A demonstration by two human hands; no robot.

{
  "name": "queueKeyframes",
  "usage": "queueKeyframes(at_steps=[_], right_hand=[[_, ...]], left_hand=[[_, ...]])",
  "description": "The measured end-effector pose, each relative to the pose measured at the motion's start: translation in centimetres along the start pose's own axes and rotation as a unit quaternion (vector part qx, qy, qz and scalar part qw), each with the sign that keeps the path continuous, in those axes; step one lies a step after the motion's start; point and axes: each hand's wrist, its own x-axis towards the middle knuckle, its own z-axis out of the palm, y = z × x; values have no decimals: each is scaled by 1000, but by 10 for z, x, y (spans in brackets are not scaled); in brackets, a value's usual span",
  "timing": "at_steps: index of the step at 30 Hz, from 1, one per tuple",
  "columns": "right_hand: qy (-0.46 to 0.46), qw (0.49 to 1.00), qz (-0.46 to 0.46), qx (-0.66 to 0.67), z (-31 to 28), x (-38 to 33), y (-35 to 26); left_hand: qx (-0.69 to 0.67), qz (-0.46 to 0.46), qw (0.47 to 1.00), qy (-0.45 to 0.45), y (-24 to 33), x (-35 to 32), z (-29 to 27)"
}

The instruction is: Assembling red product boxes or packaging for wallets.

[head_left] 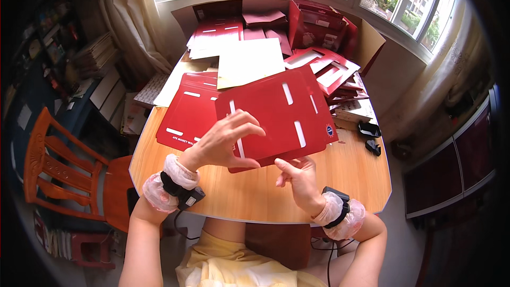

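A flat red die-cut cardboard sheet (276,114) with several white slots is lifted and tilted above the wooden table (350,172). My left hand (223,141) grips its lower left part, fingers spread over the face near a long slot. At the sheet's bottom edge, my right hand (298,176) pinches the card from below. Under the sheet, on the left, lies a stack of the same red sheets (188,111).
Cream sheets (247,61), more red cut-outs (326,72) and red boxes (319,24) crowd the table's far half below the window. Two black clips (370,137) lie at the right edge. An orange wooden chair (64,172) stands to the left.
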Motion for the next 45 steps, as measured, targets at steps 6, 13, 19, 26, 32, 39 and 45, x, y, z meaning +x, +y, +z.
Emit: queueKeyframes(at_steps=[6, 13, 19, 26, 32, 39, 45], right_hand=[[31, 998, 33, 39, 5, -5, 15], [0, 994, 103, -35, 1, -21, 23], [-101, 972, 207, -53, -10, -37, 13], [-284, 850, -174, -407, -18, -39, -39], [-237, 687, -336, -599, -26, 27, -24], [-229, 689, -282, -627, -25, 40, -5], [-224, 713, -247, -617, -27, 40, -11]], left_hand=[[-3, -14, 996, -92, 3, -2, 19], [83, 34, 988, -129, 14, -5, 14], [115, 104, 977, -145, 9, -15, 22], [125, 96, 969, -191, 4, -20, 31], [102, 74, 975, -185, 2, -18, 34], [84, 16, 972, -220, 6, -15, 26], [91, -24, 971, -221, 6, -12, 29]])
